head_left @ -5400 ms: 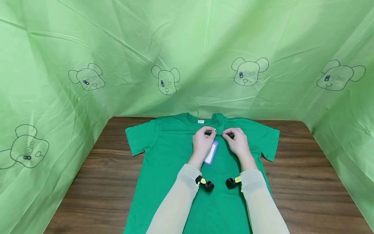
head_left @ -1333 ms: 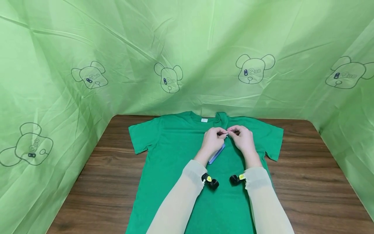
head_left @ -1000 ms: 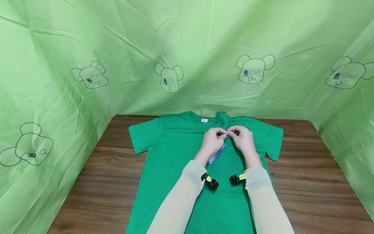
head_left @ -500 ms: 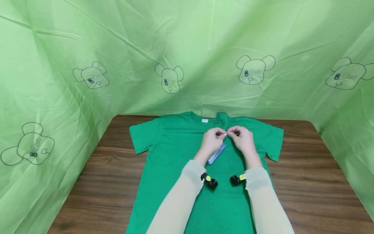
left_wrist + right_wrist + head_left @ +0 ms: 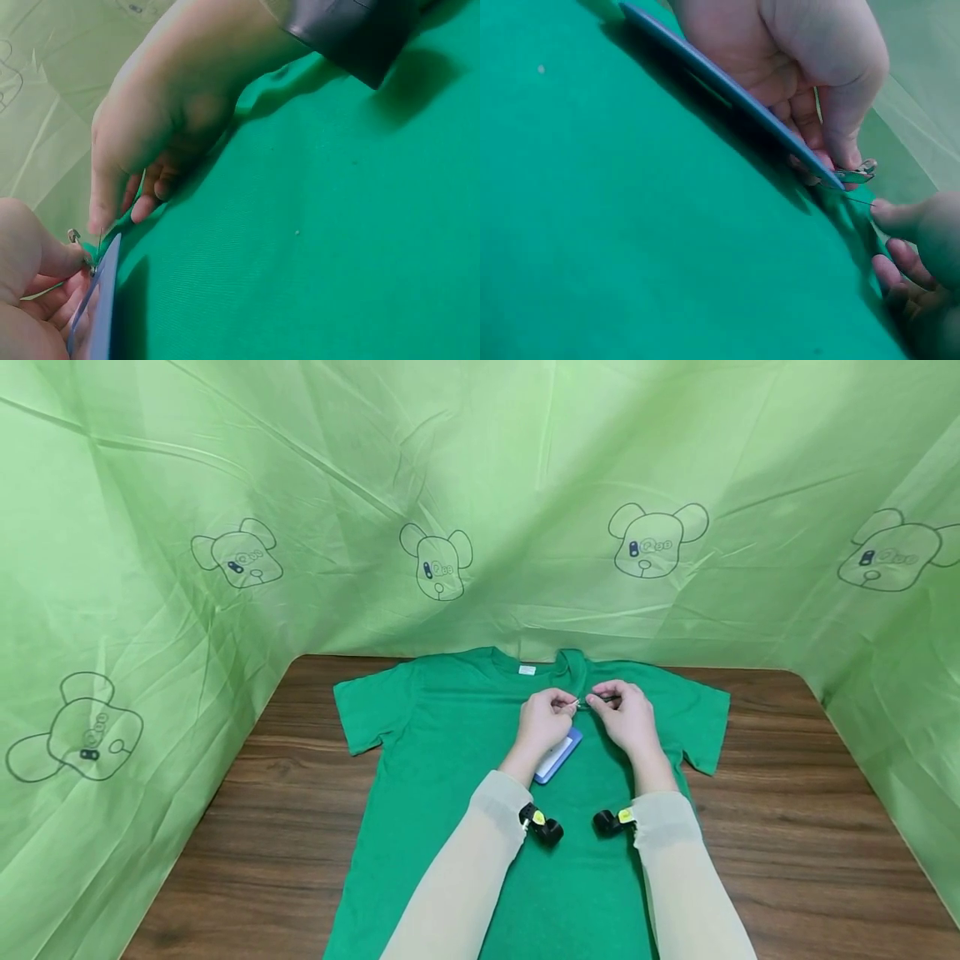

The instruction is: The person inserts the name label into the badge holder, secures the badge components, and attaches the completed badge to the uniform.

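Badge holder (image 5: 558, 755) has tipped back flatter on the green T-shirt (image 5: 450, 752) than half a second ago, left hand (image 5: 546, 724) pinching its safety pin (image 5: 855, 173), right hand (image 5: 626, 720) pinching the chest fabric (pin not through yet, I reckon).

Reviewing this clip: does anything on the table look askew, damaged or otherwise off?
Only the green T-shirt's collar stands out: it is bunched up right of the white label. The blue badge holder is tilted on the shirt under the left hand. No damage shows.
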Available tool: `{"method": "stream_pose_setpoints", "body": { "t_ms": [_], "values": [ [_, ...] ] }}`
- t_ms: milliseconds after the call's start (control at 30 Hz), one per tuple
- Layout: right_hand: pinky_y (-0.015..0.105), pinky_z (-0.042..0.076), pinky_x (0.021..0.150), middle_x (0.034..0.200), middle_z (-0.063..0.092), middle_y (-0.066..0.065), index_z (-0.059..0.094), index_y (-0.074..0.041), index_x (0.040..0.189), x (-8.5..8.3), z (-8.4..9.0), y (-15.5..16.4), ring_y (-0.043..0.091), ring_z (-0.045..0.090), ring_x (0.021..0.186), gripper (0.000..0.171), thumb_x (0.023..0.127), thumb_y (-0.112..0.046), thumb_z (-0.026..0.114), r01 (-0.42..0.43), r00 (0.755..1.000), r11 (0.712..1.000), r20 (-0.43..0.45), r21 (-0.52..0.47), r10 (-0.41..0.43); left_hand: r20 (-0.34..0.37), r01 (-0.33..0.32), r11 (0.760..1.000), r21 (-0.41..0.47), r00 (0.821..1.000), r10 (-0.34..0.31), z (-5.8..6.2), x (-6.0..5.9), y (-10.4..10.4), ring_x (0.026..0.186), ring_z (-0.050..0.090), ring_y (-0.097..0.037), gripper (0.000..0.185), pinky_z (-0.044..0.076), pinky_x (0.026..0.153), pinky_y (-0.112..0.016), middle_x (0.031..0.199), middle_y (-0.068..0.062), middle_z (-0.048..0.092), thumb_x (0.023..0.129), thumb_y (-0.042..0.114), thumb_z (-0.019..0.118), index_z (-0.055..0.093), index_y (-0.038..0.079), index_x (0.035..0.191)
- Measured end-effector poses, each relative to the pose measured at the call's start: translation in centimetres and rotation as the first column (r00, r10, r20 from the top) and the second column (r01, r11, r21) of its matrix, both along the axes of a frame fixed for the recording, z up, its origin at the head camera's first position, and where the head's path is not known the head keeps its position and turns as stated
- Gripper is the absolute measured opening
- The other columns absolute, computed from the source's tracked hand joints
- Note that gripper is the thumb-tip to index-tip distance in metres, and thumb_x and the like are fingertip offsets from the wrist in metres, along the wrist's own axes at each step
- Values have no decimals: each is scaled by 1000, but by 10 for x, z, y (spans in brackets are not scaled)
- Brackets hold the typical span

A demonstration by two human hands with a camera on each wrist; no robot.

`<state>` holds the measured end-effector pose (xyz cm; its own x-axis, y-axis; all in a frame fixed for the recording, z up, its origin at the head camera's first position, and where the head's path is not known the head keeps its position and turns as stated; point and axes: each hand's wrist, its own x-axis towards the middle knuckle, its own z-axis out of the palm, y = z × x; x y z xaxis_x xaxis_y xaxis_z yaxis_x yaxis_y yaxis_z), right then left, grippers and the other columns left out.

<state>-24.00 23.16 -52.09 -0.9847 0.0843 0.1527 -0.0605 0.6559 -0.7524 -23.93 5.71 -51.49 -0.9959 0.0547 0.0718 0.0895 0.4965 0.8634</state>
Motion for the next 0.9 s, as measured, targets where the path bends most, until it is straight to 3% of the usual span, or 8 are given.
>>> {"method": "stream_pose_setpoints", "body": {
  "t_ms": [233,400,633,900],
  "values": [
    [49,51,90,108,74,16,74,-4,122,9,8,2,34,66,99,49,114,-49,55,-66,996,998,64,3,66,25,-34,999,24,999,33,-2,2,-1,77,66,-4,10,56,74,-25,85,11,73,104,13,73,83,17,101],
    [44,50,83,99,77,10,76,-6,115,10,12,2,29,67,91,54,115,-54,51,-133,983,991,129,27,128,43,-27,998,59,999,24,-2,1,-2,78,67,-2,10,57,75,-25,87,11,75,105,13,73,83,16,104],
    [37,48,70,92,78,7,80,-7,108,12,14,-2,22,59,74,39,114,-40,61,-183,974,983,139,16,179,59,-30,994,109,998,24,-3,1,-2,78,66,-2,9,56,74,-25,87,10,74,105,12,74,82,15,105],
    [37,49,70,93,79,7,80,-8,105,11,13,-5,21,62,76,26,113,-27,64,-172,981,985,97,26,169,73,-24,981,194,997,10,-3,3,-4,79,67,-4,7,56,74,-25,88,9,74,104,13,76,82,14,106]
  ]
}}
